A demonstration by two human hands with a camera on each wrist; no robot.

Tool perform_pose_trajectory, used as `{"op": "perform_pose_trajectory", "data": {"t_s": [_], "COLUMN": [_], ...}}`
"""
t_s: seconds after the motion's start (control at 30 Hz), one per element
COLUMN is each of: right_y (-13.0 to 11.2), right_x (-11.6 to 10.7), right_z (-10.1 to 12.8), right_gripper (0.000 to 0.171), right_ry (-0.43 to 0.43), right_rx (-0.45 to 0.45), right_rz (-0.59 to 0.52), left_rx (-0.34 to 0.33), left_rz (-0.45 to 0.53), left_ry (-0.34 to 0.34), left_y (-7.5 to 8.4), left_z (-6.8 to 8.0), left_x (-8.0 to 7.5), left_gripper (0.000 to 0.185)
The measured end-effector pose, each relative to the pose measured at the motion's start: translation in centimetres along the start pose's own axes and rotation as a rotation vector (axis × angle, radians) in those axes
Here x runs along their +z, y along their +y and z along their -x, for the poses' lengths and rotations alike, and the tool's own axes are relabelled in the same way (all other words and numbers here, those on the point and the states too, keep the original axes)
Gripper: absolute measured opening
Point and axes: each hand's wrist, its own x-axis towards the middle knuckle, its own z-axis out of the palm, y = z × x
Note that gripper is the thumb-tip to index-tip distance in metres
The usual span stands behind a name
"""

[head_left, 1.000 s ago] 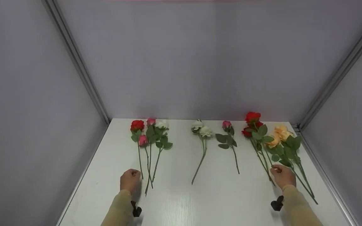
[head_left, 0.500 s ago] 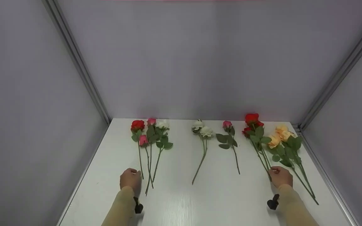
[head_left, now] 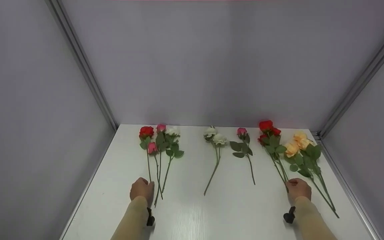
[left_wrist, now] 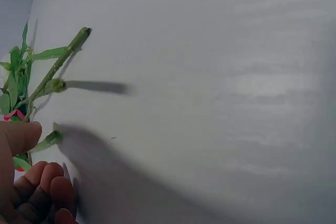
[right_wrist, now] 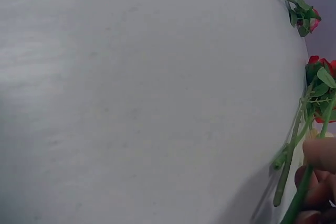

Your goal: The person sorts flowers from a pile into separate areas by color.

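On the left, my left hand (head_left: pixel 142 189) is at the lower stem of a red rose (head_left: pixel 146 132). In the left wrist view a gap shows between thumb and curled fingers, with the stem's end (left_wrist: pixel 52 139) in that gap. My right hand (head_left: pixel 299 188) pinches a green rose stem (right_wrist: pixel 299 198) between thumb and fingers, over the lower ends of the other red rose stems. Several red roses (head_left: pixel 266 126) lie together above that hand, their heads bunched at the table's back edge. Which bloom belongs to the pinched stem is partly hidden.
Pink roses (head_left: pixel 152 147) and a white rose (head_left: pixel 172 131) lie beside the left red one, stems crossing. White roses (head_left: pixel 219 139) and a single pink rose (head_left: pixel 241 131) lie mid-table. Yellow roses (head_left: pixel 292 149) lie right of the red group. Grey walls (head_left: pixel 192 66) enclose the table.
My left hand has moved slightly right, onto the red rose's stem. My right hand has shifted a little left with its red rose, bringing it closer alongside the other red ones.
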Motion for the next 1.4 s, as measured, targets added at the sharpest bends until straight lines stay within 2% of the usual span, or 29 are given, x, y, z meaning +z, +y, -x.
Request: {"op": "perform_pose_trajectory", "data": {"t_s": [0.2,0.43,0.6,0.73,0.9,1.17,1.4], "right_y": [0.2,0.0,0.0,0.1,0.4,0.5,0.5], "right_x": [0.0,0.1,0.2,0.4,0.5,0.3,0.3], "right_z": [0.0,0.3,0.3,0.2,0.0,-0.1,0.3], "right_gripper": [0.029,0.031,0.034,0.035,0.037,0.038,0.035], "right_ry": [-0.014,-0.040,-0.061,-0.075,-0.083,-0.081,-0.035], "right_rx": [0.015,0.044,0.061,0.069,0.063,0.062,0.039], "right_rz": [-0.005,-0.025,-0.032,-0.023,-0.017,-0.008,-0.001], "left_rx": [0.072,0.124,0.158,0.153,0.142,0.067,0.058], "left_rz": [-0.009,-0.040,-0.084,-0.114,-0.100,-0.020,0.040], "left_ry": [0.024,0.048,0.033,0.027,0.009,-0.007,-0.007], "left_y": [0.9,1.7,2.0,1.8,1.6,1.5,1.1], "left_z": [-0.3,-0.4,-0.3,-0.2,-0.1,-0.1,-0.3], "left_x": [1.0,2.0,2.7,3.0,2.8,2.3,1.9], "left_gripper": [0.021,0.025,0.021,0.017,0.017,0.017,0.017]}}
